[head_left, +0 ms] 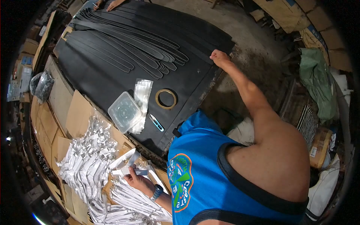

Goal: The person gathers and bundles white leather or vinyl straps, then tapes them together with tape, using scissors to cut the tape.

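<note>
My left hand [141, 183], with a watch on its wrist, is closed around a folded white strip [129, 170] above the piles at lower left. Under and beside it lie many loose white strips [131, 200] and a heap of shiny, plastic-looking strips [92, 157]. My right hand [220, 59] reaches to the table's far right edge, fingers pinched together; what they hold, if anything, I cannot make out. Long black straps with rounded ends [150, 47] fan across the black tabletop [93, 75]. Blue-handled thread snips [156, 123] and a tape roll [166, 99] lie nearer me.
A clear plastic box [125, 111] stands beside clear packets [142, 95]. Another person's hand [114, 4] rests at the table's far end. Cardboard [80, 112] lies along the left, with a bagged dark bundle [44, 86] beyond. Green sheeting [317, 82] hangs at right.
</note>
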